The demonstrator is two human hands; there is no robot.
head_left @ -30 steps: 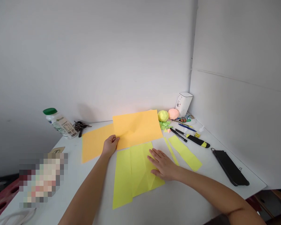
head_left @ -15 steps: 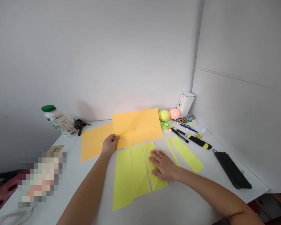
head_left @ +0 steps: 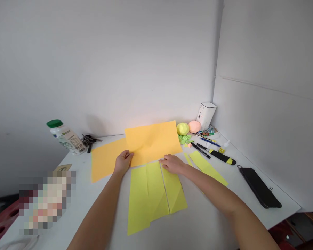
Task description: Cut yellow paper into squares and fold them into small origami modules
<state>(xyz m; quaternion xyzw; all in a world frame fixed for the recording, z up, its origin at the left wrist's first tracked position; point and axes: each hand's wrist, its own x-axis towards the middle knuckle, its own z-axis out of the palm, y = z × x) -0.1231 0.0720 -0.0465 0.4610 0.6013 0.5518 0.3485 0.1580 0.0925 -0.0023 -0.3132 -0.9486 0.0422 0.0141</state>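
My left hand [head_left: 123, 162] is closed on the lower left corner of an orange paper sheet [head_left: 153, 142], fingers pressed together at its edge. Under that hand's left side lies a second orange sheet [head_left: 105, 158]. My right hand [head_left: 173, 164] has curled fingers pressed at the top end of a yellow paper strip [head_left: 176, 194]; its fingertips are partly hidden. To the left of this strip, a wider yellow paper piece [head_left: 146, 198] with a lengthwise line lies flat, its top close to the orange sheet. A narrow gap separates the two.
Right of my hand are another yellow strip [head_left: 208, 166], a black pen [head_left: 200, 150], a utility knife [head_left: 221, 157], a glue bottle [head_left: 223, 147] and a black phone [head_left: 259, 187]. Behind stand faceted yellow [head_left: 183, 128] and pink [head_left: 194, 126] paper balls. A green-capped bottle [head_left: 67, 139] stands left.
My right hand has moved from lying flat on the yellow strip to its top end, fingers now curled. The gap beside that strip is narrower. My left hand stays at the orange sheet.
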